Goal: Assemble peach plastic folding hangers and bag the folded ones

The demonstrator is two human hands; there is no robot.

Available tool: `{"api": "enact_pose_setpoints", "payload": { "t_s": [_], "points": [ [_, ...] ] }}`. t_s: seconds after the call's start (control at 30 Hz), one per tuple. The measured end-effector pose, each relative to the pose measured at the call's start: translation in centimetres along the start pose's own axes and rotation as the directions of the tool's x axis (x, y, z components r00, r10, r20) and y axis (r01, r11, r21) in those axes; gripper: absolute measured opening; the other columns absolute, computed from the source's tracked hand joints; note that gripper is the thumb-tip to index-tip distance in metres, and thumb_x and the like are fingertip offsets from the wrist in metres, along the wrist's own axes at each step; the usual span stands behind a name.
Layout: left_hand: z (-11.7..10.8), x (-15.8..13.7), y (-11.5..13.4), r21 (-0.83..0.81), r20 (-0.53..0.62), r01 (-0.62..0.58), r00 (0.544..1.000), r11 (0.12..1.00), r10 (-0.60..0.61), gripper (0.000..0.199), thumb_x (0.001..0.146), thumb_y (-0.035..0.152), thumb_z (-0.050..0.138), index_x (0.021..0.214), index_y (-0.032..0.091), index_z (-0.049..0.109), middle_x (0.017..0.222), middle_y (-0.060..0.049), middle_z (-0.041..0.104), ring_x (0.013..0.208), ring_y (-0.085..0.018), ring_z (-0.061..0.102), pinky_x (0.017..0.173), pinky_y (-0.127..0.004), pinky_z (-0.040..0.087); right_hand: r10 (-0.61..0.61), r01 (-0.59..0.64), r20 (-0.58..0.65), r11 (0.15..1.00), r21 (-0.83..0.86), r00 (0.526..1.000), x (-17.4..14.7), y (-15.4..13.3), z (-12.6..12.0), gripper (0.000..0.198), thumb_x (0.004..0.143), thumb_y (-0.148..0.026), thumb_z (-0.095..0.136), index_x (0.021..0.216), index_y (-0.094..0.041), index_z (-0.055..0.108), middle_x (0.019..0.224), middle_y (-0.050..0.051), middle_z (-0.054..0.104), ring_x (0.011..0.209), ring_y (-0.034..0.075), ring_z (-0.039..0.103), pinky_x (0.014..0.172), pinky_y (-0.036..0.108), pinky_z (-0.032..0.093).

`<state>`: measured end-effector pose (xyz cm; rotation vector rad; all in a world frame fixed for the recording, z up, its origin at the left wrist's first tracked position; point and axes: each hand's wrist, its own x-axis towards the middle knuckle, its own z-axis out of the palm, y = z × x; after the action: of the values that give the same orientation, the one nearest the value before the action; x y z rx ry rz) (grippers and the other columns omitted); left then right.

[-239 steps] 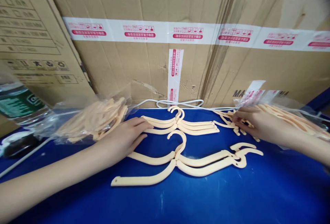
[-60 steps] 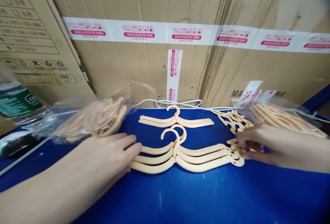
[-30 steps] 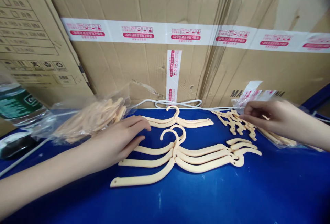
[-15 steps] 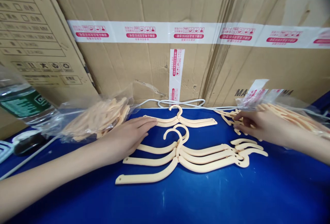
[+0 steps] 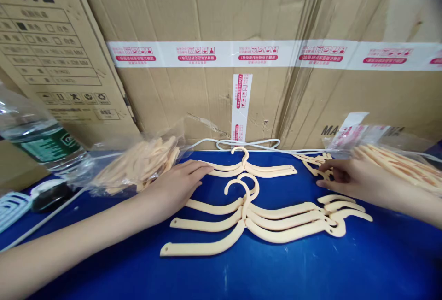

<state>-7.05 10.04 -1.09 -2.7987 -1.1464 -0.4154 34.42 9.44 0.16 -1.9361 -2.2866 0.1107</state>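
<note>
I can't tell whether the left hand [image 5: 177, 185] at the rear hangers [image 5: 272, 173] or right hand [image 5: 352, 176] curled over small pieces [image 5: 324, 156] grips anything; front hangers [image 5: 200, 249] overlap centrally, presumably for easy reach.

Even, middling light, source out of frame. I see faint glare streaks on the table [image 5: 276, 274], glints on the bottle [image 5: 46, 141], thin shadows under the hangers [image 5: 286, 235]. Box [image 5: 51, 53] print's smeary, edges stretched, top-right corner dark, blurred.
</note>
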Motion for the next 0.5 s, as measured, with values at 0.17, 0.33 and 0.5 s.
{"api": "enact_pose_setpoints", "payload": {
  "t_s": [0.17,0.33,0.5],
  "points": [
    [0.34,0.04,-0.44,-0.023,-0.042,-0.008,0.999,1.000,0.007,0.032,0.092,0.009,0.049,0.118,0.020,0.064,0.116,-0.007,0.070,0.106,-0.024,0.065,0.093,-0.039,0.055,0.040,-0.041,0.003,0.997,0.064,0.999,0.26,0.36,0.38,0.043,0.072,-0.064,0.045,0.070,-0.023,0.057,0.051,0.002,0.053,0.048,0.021,0.049,0.049,0.032,0.029],
    [0.65,0.03,-0.69,-0.024,-0.076,-0.016,0.997,1.000,0.014,0.028,0.093,0.010,0.048,0.113,0.017,0.066,0.111,-0.008,0.070,0.102,-0.024,0.066,0.090,-0.038,0.056,0.059,-0.063,0.034,0.985,0.163,0.998,0.38,0.72,0.38,0.045,0.073,-0.068,0.048,0.069,-0.023,0.052,0.054,0.003,0.057,0.050,0.020,0.051,0.049,0.031,0.033],
    [0.63,-0.04,-0.49,0.019,-0.095,-0.032,0.995,0.999,0.034,0.029,0.094,0.007,0.043,0.108,0.014,0.068,0.104,-0.011,0.070,0.096,-0.027,0.068,0.082,-0.042,0.058,0.048,-0.061,0.060,0.969,0.238,0.997,0.09,0.36,-0.33,0.048,0.076,-0.069,0.046,0.071,-0.022,0.055,0.055,0.003,0.058,0.049,0.017,0.050,0.048,0.029,0.033]
  ]
}}
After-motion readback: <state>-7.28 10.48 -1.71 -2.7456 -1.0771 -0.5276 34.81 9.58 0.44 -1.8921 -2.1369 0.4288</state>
